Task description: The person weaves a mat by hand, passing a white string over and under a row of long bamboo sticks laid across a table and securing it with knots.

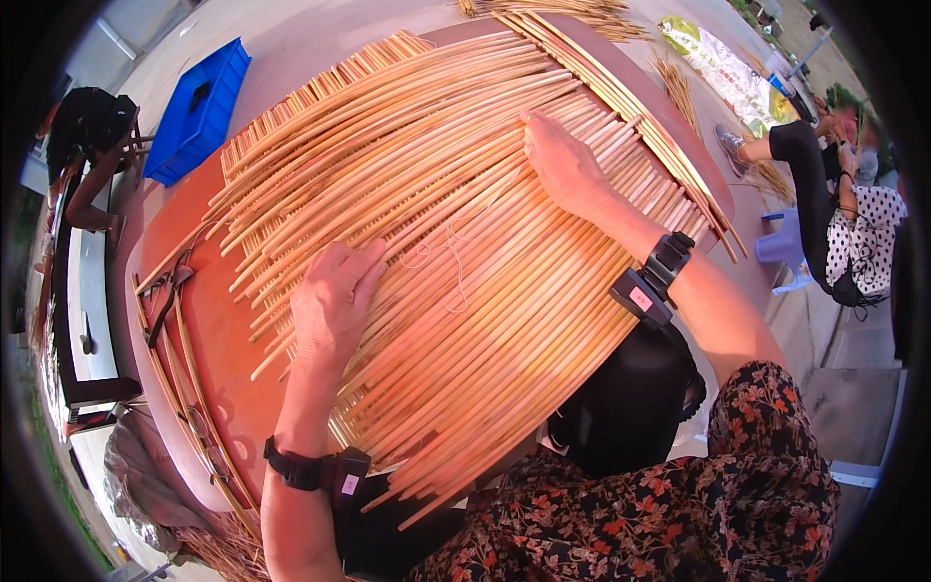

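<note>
Touching sticks (485, 320) | left hand (335, 296): curled, nearer | right hand (564, 167): reaching farther

A: Quick kit check, pls. Top?
B: You're in a dk floral top (621, 514), blk ground w/ red-orange blooms & tan leaves. Your R sleeve (761, 417) is the same print, loose-edged.
A: Wrists?
B: Blk L strap (294, 467) w/ a blk L box (341, 470), pale label (350, 484). Your R strap (667, 260) matches: blk, chunky, w/ R box (621, 286) & pink tag (641, 298), approx. rectangular.
</note>
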Demonstrator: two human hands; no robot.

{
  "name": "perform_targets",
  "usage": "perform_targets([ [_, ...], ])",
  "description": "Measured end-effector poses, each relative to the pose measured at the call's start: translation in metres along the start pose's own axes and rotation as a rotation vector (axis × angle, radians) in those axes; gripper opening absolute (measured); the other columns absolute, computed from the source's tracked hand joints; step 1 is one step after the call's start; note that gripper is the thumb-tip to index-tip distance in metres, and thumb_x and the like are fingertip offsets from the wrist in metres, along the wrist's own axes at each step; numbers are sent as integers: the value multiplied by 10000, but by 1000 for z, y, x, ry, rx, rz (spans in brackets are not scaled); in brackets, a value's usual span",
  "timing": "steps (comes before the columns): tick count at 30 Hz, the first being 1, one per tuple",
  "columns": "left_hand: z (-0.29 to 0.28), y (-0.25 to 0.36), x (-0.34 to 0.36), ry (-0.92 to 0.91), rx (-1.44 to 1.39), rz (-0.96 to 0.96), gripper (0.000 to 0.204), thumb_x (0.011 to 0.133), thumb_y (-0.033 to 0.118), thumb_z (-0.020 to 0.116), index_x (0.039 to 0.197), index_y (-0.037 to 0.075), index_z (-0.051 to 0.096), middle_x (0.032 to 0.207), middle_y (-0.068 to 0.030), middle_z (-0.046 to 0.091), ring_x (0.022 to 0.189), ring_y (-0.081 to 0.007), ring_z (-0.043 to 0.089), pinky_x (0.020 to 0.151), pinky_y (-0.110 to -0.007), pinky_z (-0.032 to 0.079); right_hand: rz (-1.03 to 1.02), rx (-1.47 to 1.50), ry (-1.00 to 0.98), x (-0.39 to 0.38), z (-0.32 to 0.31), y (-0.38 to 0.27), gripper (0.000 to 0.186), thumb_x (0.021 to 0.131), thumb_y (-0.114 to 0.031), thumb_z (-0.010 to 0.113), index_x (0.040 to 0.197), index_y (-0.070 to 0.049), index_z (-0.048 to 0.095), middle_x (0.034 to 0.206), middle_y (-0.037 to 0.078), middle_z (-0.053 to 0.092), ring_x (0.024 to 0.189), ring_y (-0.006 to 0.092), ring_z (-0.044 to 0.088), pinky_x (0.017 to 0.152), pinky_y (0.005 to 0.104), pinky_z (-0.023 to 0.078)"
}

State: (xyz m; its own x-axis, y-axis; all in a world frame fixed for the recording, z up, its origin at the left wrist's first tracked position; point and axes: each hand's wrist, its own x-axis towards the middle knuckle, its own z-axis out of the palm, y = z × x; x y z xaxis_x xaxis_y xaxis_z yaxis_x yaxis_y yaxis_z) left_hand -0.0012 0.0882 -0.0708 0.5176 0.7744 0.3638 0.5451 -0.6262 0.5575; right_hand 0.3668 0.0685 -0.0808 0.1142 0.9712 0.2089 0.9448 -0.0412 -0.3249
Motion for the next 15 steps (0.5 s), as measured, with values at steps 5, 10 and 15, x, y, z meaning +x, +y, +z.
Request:
perform_targets([
  [5,-1,1,-2,-11,80,-4,224,975,116,799,1198,112,820,925,-68,682,806,-270,692,702,-397,556,-11,28,30,-1,1,1,467,1112,-119,460,1530,88,474,1555,343,557,1520,446,490,1304,505,385],
  [10,1,6,4,-17,94,63,230,988,95,785,1216,85,811,924,-95,680,809,-292,694,700,-409,561,2,34,81,-3,3,2,441,1101,-120,443,1464,115,532,1485,354,598,1467,455,534,1263,513,416],
  [15,-1,4,4,-43,51,36,235,995,84,770,1227,70,810,948,-111,690,808,-311,696,705,-410,563,-50,120,174,-4,9,6,442,1093,-114,458,1439,149,539,1454,365,605,1468,460,525,1262,504,412],
])
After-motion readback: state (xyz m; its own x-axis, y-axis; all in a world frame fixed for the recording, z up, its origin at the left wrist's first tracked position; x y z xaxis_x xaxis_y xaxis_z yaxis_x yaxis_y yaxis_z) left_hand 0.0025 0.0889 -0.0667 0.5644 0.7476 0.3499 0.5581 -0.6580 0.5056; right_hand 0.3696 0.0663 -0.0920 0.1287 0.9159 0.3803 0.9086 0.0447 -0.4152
